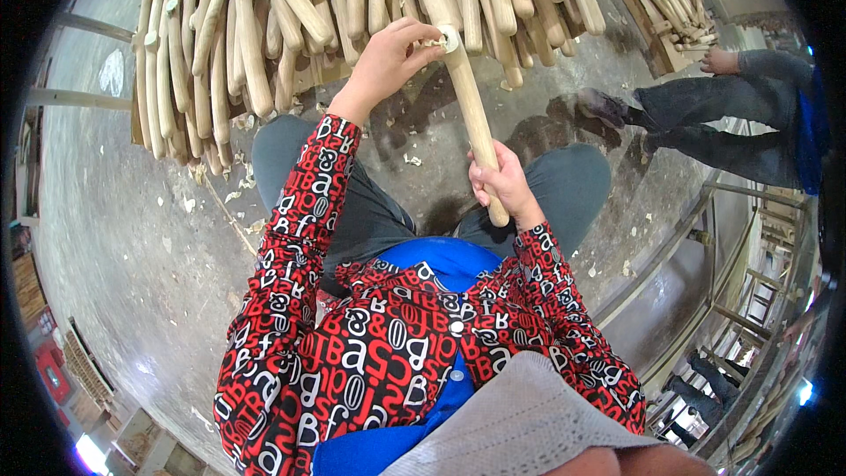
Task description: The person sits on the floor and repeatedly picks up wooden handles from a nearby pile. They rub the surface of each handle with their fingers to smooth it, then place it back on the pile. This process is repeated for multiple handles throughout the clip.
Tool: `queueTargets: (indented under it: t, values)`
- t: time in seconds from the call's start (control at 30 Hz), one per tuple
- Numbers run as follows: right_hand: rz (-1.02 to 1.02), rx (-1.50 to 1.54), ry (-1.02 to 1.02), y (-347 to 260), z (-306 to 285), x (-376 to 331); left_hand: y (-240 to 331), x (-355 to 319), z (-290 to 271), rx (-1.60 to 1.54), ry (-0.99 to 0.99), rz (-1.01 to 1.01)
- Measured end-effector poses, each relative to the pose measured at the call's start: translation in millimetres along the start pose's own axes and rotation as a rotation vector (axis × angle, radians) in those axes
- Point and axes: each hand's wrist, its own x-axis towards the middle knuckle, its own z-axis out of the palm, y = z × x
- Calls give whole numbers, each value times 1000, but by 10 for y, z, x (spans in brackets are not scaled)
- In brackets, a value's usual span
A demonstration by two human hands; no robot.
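Two grips (389,57) (500,178), one held stick (472,110)

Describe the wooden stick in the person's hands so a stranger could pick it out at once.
Find the big pile of pale sticks across the top of the view. From its front, one wooden stick slants down toward the seated person's lap, its near end in the right hand, the left hand at a pale round stub. Unlike its neighbours, it is in someone's grip.
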Motion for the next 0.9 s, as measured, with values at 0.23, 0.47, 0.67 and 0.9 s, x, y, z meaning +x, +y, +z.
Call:
queueTargets:
  t: [0.23,0.47,0.67,0.9]
  values:
    - [-48,-215,59,35,-57,-35,-42,12,-83,45,-142,-15]
    - [-76,-257,87,50,-62,-35,-76,-59,3,220,-143,110]
    - [-124,-461,216,35,-14,27,-195,-76,197,196,-61,33]
    - [-361,-756,349,197,-263,105,173,-55,415,-993,-251,-447]
